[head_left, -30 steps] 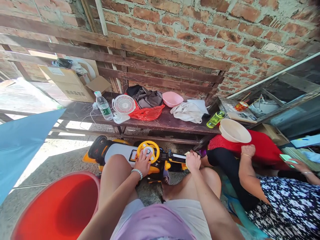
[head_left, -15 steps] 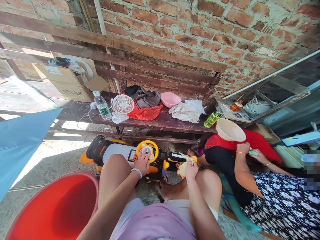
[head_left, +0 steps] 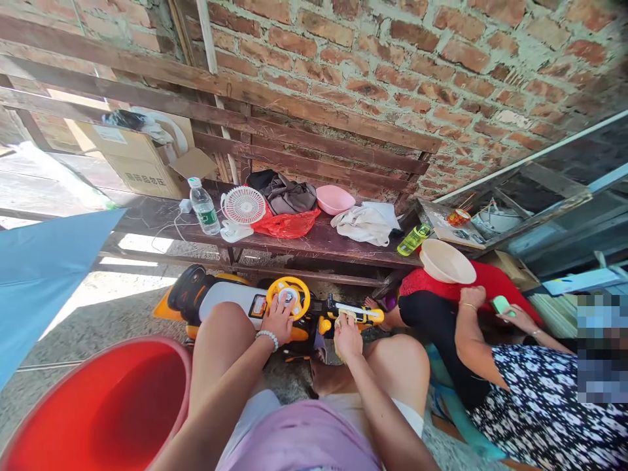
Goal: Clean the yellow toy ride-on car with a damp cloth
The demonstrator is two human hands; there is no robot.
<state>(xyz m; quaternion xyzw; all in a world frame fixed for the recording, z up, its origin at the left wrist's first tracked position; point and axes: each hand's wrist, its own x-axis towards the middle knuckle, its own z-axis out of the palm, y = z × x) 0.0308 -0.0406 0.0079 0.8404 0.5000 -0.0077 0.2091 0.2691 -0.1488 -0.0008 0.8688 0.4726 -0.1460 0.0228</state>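
Note:
A yellow and black ride-on toy digger (head_left: pixel 235 297) with a white panel stands in front of my knees. My left hand (head_left: pixel 279 322) lies over the yellow steering wheel (head_left: pixel 305 296), its fingers stretched out across the hub. In my right hand (head_left: pixel 347 338) is a pale yellow cloth (head_left: pixel 346 315), bunched under closed fingers. The cloth touches the digger's yellow arm (head_left: pixel 367 316) near its inner end. Part of the cloth is hidden by the hand.
A big red tub (head_left: pixel 98 405) stands at my left, below a blue sheet (head_left: pixel 49 275). Along the wall, a wooden bench (head_left: pixel 304 243) bears a water bottle (head_left: pixel 205 208), a fan (head_left: pixel 244 205) and a pink bowl (head_left: pixel 335 199). A person (head_left: pixel 549 379) sits at my right, near a cream basin (head_left: pixel 447 260).
My right hand has moved left with the cloth, from the outer part of the digger's arm to its inner end. My left hand stays on the wheel. The other person's hands have moved apart.

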